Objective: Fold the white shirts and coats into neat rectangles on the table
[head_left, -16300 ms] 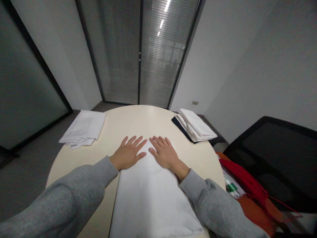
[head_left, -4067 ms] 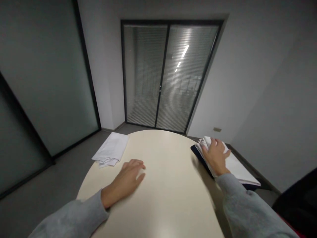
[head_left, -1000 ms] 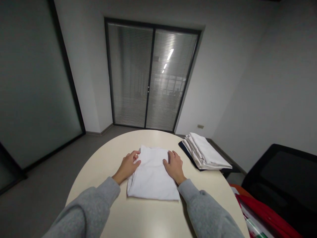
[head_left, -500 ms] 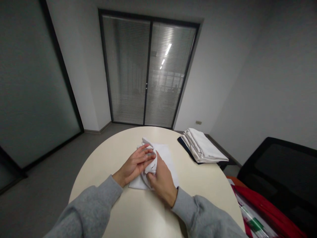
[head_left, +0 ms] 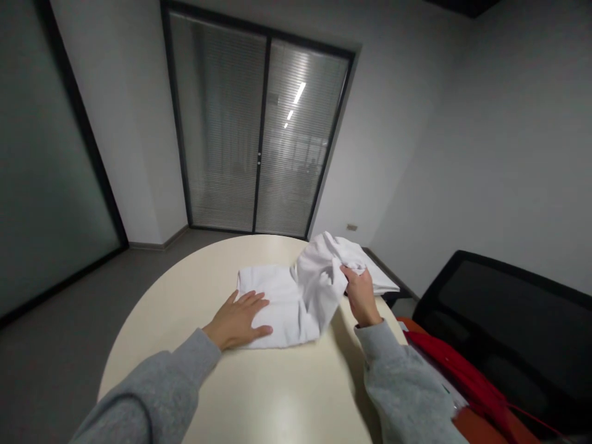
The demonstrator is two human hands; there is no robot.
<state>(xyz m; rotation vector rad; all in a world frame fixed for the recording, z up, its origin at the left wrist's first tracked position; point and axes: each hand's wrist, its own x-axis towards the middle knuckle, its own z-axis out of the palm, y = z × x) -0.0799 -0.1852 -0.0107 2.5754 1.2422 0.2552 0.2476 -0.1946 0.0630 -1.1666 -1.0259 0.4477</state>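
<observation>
A white cloth (head_left: 282,299) lies partly unfolded on the round cream table (head_left: 185,296). My left hand (head_left: 238,319) lies flat on its near left part, fingers stretched out. My right hand (head_left: 359,295) is raised at the right, pinching an upper layer of the cloth and holding it up off the table, so the fabric hangs in a loose fold between my hands. Both arms wear grey sleeves.
A stack of folded white cloths (head_left: 382,280) lies at the table's far right edge, mostly hidden behind the lifted fabric. A black chair (head_left: 509,320) and red items (head_left: 462,376) stand to the right. Blinded glass doors (head_left: 259,129) are beyond.
My right hand has pulled a layer of the cloth up and to the right, opening it. My left hand has dropped flat onto the cloth's left part. The view has turned slightly right.
</observation>
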